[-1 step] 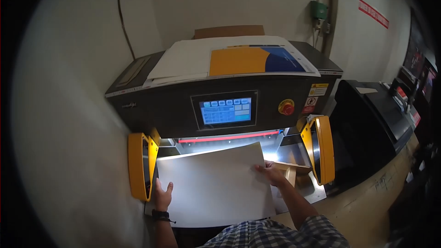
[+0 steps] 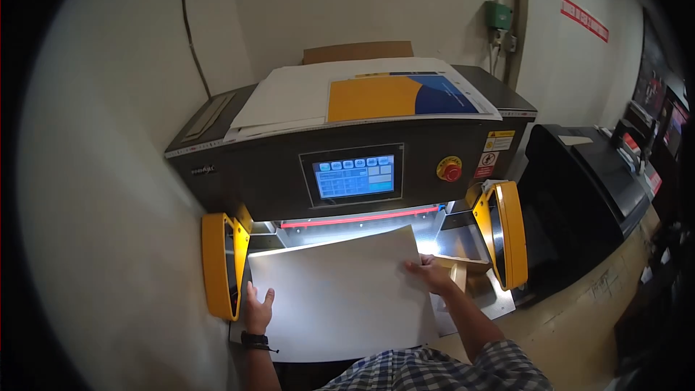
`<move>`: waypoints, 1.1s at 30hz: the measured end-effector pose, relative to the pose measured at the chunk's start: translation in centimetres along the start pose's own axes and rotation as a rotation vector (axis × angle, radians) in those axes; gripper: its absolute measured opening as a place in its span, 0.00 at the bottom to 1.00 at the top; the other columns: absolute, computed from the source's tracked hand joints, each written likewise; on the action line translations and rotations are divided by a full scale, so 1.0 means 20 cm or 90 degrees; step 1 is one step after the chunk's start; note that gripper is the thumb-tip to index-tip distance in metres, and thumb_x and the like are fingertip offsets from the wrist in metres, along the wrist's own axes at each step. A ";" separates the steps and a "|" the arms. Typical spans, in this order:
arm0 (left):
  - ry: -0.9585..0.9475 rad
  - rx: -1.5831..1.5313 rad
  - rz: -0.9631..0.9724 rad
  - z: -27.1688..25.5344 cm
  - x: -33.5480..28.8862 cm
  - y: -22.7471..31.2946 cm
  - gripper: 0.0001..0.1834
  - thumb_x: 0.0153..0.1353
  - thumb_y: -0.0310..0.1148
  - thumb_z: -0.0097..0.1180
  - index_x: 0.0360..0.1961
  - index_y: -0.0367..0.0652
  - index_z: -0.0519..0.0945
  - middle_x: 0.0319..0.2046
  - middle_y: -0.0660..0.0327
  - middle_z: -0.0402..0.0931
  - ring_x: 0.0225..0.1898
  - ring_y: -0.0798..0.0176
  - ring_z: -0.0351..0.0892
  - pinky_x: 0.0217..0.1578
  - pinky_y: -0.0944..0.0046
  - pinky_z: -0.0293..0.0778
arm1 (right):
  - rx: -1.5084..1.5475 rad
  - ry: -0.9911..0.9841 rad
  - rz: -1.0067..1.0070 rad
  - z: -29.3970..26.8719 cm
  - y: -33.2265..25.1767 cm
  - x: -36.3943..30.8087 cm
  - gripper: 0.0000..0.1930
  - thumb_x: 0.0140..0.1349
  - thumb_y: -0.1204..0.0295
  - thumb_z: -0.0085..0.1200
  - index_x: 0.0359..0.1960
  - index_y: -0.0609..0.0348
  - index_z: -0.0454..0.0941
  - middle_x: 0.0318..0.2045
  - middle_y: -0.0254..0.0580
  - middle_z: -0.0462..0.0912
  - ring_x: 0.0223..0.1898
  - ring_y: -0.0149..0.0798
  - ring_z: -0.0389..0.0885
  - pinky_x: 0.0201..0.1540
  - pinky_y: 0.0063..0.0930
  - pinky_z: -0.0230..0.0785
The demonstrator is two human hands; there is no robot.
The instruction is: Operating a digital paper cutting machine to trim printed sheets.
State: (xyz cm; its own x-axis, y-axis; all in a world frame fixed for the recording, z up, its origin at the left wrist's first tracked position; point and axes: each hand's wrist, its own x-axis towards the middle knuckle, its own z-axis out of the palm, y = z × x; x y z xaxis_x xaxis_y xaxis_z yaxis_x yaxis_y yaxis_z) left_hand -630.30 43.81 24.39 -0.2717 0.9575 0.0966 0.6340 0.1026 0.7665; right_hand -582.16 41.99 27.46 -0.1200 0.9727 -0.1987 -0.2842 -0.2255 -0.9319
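A stack of large white paper sheets (image 2: 340,297) lies tilted on the table of a dark paper cutter (image 2: 268,181), its far edge under the lit opening. My left hand (image 2: 259,309) is open against the stack's left edge, thumb raised apart from the fingers. At the right edge, my right hand (image 2: 432,275) grips the sheets with the thumb on top; its other fingers are partly hidden. Behind the far edge, a red strip (image 2: 362,218) runs across the opening.
Yellow side guards (image 2: 219,266) flank the opening. A lit touch screen (image 2: 355,177) and a red stop button (image 2: 451,171) are on the front. Printed orange-and-blue sheets (image 2: 384,96) lie on top. A wooden block (image 2: 457,275) sits right of the stack; a black machine (image 2: 579,181) stands further right.
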 end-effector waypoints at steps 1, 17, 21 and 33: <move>-0.010 -0.050 -0.003 0.01 0.01 0.01 0.46 0.64 0.48 0.63 0.70 0.28 0.56 0.66 0.34 0.62 0.68 0.39 0.63 0.66 0.50 0.62 | 0.014 0.002 0.002 -0.02 -0.01 -0.06 0.16 0.67 0.63 0.61 0.48 0.63 0.82 0.37 0.38 0.85 0.34 0.29 0.84 0.37 0.24 0.77; 0.030 -0.597 0.271 -0.39 -0.23 0.82 0.18 0.69 0.36 0.60 0.53 0.34 0.75 0.49 0.60 0.79 0.49 0.67 0.76 0.54 0.65 0.70 | -0.013 0.188 -0.362 0.04 -0.32 -0.73 0.16 0.67 0.68 0.60 0.54 0.61 0.80 0.45 0.33 0.83 0.47 0.29 0.78 0.52 0.27 0.70; 0.005 -0.604 0.234 -0.26 -0.28 0.67 0.23 0.68 0.37 0.61 0.58 0.33 0.73 0.54 0.57 0.78 0.55 0.62 0.77 0.59 0.61 0.69 | -0.154 0.283 -0.319 0.22 -0.32 -0.80 0.20 0.65 0.69 0.63 0.57 0.61 0.77 0.52 0.34 0.80 0.52 0.33 0.76 0.55 0.29 0.68; 0.043 -0.376 0.272 -0.26 -0.12 0.47 0.24 0.60 0.36 0.70 0.53 0.34 0.77 0.47 0.59 0.81 0.48 0.65 0.77 0.54 0.63 0.70 | -0.180 0.338 -0.237 0.12 -0.24 -0.83 0.21 0.63 0.70 0.64 0.56 0.60 0.76 0.48 0.38 0.81 0.50 0.34 0.77 0.53 0.30 0.71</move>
State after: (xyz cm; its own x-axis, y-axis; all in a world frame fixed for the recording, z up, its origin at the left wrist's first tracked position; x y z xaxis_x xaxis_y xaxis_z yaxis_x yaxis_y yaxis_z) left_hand -627.45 40.99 34.59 -0.1441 0.8610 0.4877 0.2030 -0.4566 0.8662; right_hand -581.10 26.87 35.91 0.4375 0.8943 0.0938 0.0498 0.0801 -0.9955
